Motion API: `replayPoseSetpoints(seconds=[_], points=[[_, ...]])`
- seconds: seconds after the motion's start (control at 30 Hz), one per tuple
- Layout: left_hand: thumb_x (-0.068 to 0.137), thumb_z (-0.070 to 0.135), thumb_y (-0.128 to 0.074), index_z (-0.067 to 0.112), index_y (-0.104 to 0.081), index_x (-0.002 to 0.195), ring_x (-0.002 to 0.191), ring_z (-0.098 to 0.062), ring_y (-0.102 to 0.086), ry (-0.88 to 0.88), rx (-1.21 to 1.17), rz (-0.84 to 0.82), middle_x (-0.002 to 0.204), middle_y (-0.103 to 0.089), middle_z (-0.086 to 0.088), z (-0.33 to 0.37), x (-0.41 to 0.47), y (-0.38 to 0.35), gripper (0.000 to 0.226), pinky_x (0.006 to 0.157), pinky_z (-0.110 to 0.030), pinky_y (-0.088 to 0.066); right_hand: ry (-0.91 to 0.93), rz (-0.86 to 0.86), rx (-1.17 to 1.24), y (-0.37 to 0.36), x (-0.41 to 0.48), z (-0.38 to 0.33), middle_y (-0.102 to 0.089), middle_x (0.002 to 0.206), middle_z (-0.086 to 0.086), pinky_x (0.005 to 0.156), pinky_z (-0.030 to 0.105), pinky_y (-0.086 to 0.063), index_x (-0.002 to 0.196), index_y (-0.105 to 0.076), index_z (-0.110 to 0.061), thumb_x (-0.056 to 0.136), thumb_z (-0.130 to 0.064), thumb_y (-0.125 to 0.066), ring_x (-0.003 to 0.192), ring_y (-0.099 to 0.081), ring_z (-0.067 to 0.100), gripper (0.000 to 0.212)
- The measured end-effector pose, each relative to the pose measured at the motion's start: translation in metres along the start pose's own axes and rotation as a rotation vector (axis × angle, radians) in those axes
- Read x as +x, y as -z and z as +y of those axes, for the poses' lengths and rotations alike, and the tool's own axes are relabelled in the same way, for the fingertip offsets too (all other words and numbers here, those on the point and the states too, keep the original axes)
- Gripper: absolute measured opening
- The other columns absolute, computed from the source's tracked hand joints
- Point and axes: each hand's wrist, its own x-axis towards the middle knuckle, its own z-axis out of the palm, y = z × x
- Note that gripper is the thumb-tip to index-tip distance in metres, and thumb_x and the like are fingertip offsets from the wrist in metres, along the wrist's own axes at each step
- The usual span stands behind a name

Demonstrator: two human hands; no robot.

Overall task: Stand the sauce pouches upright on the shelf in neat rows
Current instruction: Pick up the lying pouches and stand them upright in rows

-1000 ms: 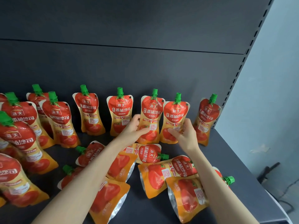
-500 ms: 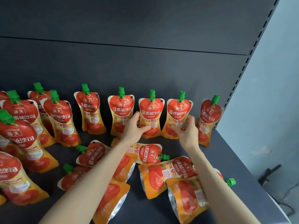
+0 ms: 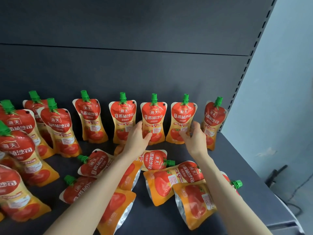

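Note:
Red-and-orange sauce pouches with green caps stand in a row along the back of the dark shelf [image 3: 228, 158]. My left hand [image 3: 138, 138] grips the lower left edge of one upright pouch [image 3: 154, 114], thumb on its front. My right hand [image 3: 193, 136] holds the lower right edge of the neighbouring upright pouch [image 3: 183, 112]. More pouches stand either side, one at the left [image 3: 122, 114] and one at the far right [image 3: 214, 117]. Several pouches lie flat below my arms, among them one with its cap pointing right [image 3: 155, 160] and one face-up [image 3: 194, 200].
A crowded group of standing pouches [image 3: 55, 129] fills the left side. The shelf's grey back panel [image 3: 135, 73] rises right behind the row. A slotted upright [image 3: 245, 73] bounds the shelf on the right, with a pale wall beyond. The shelf's front edge is at lower right.
Both hands have pushed their two pouches back toward the panel, and the pouches now stand straighter and in line with the row.

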Motion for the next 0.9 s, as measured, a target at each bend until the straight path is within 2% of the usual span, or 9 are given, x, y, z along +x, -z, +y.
replayPoseSetpoints(seconds=[0.1, 0.23, 0.3, 0.37, 0.47, 0.6, 0.73, 0.83, 0.9], points=[[0.09, 0.024, -0.058, 0.009, -0.04, 0.137, 0.124, -0.025, -0.049, -0.024, 0.005, 0.072, 0.137, -0.049, -0.009, 0.003, -0.014, 0.007, 0.052, 0.096, -0.035, -0.045, 0.032, 0.093, 0.008, 0.012, -0.013, -0.003, -0.062, 0.12, 0.006, 0.083, 0.032, -0.052, 0.123, -0.05, -0.008, 0.091, -0.025, -0.059, 0.102, -0.06, 0.019, 0.038], [0.088, 0.021, -0.061, 0.011, -0.056, 0.114, 0.102, -0.012, -0.056, -0.127, -0.023, 0.158, 0.117, -0.057, -0.005, 0.01, -0.038, 0.006, 0.028, 0.074, -0.013, -0.043, 0.06, 0.251, 0.037, 0.036, -0.022, 0.003, -0.065, 0.096, 0.007, 0.065, 0.015, -0.04, 0.098, -0.06, -0.009, 0.089, -0.017, -0.061, 0.082, -0.058, 0.015, 0.013], [0.088, 0.023, -0.061, 0.013, -0.059, 0.106, 0.095, -0.009, -0.059, -0.16, -0.039, 0.064, 0.108, -0.061, 0.0, 0.018, -0.048, -0.003, 0.021, 0.071, -0.014, -0.046, 0.034, 0.342, 0.02, 0.046, -0.018, 0.011, -0.06, 0.099, 0.009, 0.067, 0.02, -0.037, 0.097, -0.054, -0.007, 0.086, -0.02, -0.065, 0.084, -0.054, 0.018, 0.02], [0.087, 0.028, -0.061, 0.016, -0.061, 0.105, 0.096, -0.009, -0.06, -0.187, -0.01, -0.081, 0.104, -0.064, 0.003, 0.029, -0.057, -0.015, 0.022, 0.08, -0.023, -0.05, -0.029, 0.385, 0.01, 0.052, -0.009, 0.022, -0.052, 0.108, 0.012, 0.077, 0.028, -0.039, 0.106, -0.049, -0.004, 0.081, -0.025, -0.07, 0.096, -0.052, 0.023, 0.039], [0.086, 0.043, -0.06, 0.018, -0.061, 0.113, 0.104, -0.011, -0.057, -0.177, 0.146, -0.282, 0.113, -0.063, 0.003, 0.042, -0.068, -0.032, 0.036, 0.09, -0.028, -0.047, -0.126, 0.246, 0.063, 0.055, 0.007, 0.037, -0.049, 0.122, 0.012, 0.091, 0.041, -0.047, 0.122, -0.041, -0.006, 0.079, -0.034, -0.072, 0.11, -0.051, 0.025, 0.06], [0.081, 0.058, -0.056, 0.022, -0.056, 0.123, 0.116, -0.015, -0.051, -0.132, 0.419, -0.402, 0.121, -0.059, 0.005, 0.056, -0.071, -0.041, 0.055, 0.098, -0.035, -0.04, -0.145, 0.029, 0.142, 0.066, 0.022, 0.053, -0.063, 0.118, 0.01, 0.082, 0.033, -0.049, 0.116, -0.052, -0.008, 0.088, -0.027, -0.063, 0.103, -0.062, 0.024, 0.035], [0.076, 0.052, -0.067, 0.019, -0.057, 0.122, 0.107, -0.014, -0.056, 0.002, 0.381, -0.438, 0.109, -0.063, 0.007, 0.07, -0.071, -0.044, 0.058, 0.09, -0.029, -0.043, -0.068, -0.137, 0.231, 0.086, 0.022, 0.07, -0.067, 0.105, 0.006, 0.075, 0.031, -0.05, 0.101, -0.057, -0.012, 0.087, -0.023, -0.065, 0.091, -0.065, 0.021, 0.019], [0.076, 0.049, -0.069, 0.021, -0.063, 0.113, 0.101, -0.014, -0.057, 0.038, 0.375, -0.487, 0.098, -0.06, 0.009, 0.077, -0.072, -0.046, 0.046, 0.084, -0.027, -0.044, -0.025, -0.278, 0.332, 0.098, 0.014, 0.081, -0.066, 0.104, 0.002, 0.081, 0.034, -0.052, 0.103, -0.056, -0.017, 0.088, -0.022, -0.063, 0.096, -0.065, 0.021, 0.017], [0.076, 0.049, -0.069, 0.025, -0.059, 0.108, 0.102, -0.015, -0.054, 0.071, 0.378, -0.517, 0.103, -0.056, 0.006, 0.081, -0.072, -0.046, 0.041, 0.084, -0.027, -0.043, -0.008, -0.336, 0.377, 0.104, 0.006, 0.084, -0.064, 0.109, 0.0, 0.086, 0.034, -0.052, 0.107, -0.053, -0.02, 0.089, -0.023, -0.061, 0.1, -0.063, 0.018, 0.019]])
